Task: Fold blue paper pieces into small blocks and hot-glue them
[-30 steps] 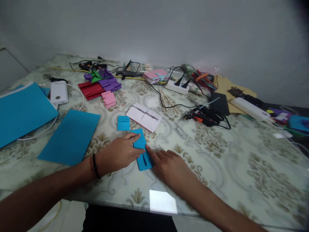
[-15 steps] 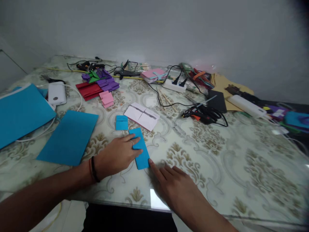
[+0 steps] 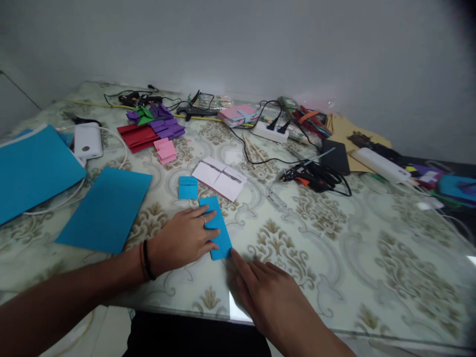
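A narrow folded strip of blue paper (image 3: 221,239) lies on the patterned tabletop in front of me. My left hand (image 3: 184,238) rests flat on it, fingers spread, and covers its left part. With the index fingertip, my right hand (image 3: 266,290) touches the strip's lower right edge; its other fingers are loosely bent and hold nothing. Just beyond the strip sits a small blue folded square (image 3: 188,188). Beside that lies a white folded paper piece (image 3: 219,178) with dark lines across it.
Blue sheets (image 3: 106,210) and a white power bank (image 3: 88,141) lie left. Red (image 3: 137,137), purple (image 3: 167,127) and pink (image 3: 165,150) folded papers sit behind. A glue gun (image 3: 303,173) with coiled cable and a power strip (image 3: 270,132) stand right of centre. A clear ruler (image 3: 275,199) lies nearer.
My right index fingertip has slid slightly down along the strip's right edge. My left hand stays on the paper, its fingers a little more spread.
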Demonstrator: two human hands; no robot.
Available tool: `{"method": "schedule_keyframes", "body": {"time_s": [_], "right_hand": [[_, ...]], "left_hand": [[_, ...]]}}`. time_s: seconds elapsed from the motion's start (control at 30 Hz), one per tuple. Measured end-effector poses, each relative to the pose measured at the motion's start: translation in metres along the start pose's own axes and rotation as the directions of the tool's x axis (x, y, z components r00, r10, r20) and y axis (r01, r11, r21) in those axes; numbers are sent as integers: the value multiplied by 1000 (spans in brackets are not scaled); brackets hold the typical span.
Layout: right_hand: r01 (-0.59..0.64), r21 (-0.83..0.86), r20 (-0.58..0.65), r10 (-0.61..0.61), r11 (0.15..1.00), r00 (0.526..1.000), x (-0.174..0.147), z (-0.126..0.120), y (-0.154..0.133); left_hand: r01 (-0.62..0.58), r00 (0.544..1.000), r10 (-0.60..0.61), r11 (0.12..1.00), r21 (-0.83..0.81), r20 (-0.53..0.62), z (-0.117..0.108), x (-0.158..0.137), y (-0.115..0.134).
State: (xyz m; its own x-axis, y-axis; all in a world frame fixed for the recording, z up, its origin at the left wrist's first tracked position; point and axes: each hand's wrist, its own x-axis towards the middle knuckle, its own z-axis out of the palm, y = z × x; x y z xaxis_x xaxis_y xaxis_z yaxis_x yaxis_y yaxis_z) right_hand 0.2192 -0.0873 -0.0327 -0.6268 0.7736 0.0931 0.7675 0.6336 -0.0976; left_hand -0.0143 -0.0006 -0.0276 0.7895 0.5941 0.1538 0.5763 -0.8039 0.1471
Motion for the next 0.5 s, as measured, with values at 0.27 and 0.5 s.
{"method": "schedule_keyframes", "body": {"time_s": [0.27, 0.5], "right_hand": [[-61, -21, 168, 63, 998, 984, 17, 0, 5], [-147, -78, 433, 166, 986, 886, 53, -18, 12]], "left_hand": [[41, 998, -42, 999, 4, 42, 1, -2, 3], [44, 998, -45, 999, 12, 52, 5, -2, 2]]}}
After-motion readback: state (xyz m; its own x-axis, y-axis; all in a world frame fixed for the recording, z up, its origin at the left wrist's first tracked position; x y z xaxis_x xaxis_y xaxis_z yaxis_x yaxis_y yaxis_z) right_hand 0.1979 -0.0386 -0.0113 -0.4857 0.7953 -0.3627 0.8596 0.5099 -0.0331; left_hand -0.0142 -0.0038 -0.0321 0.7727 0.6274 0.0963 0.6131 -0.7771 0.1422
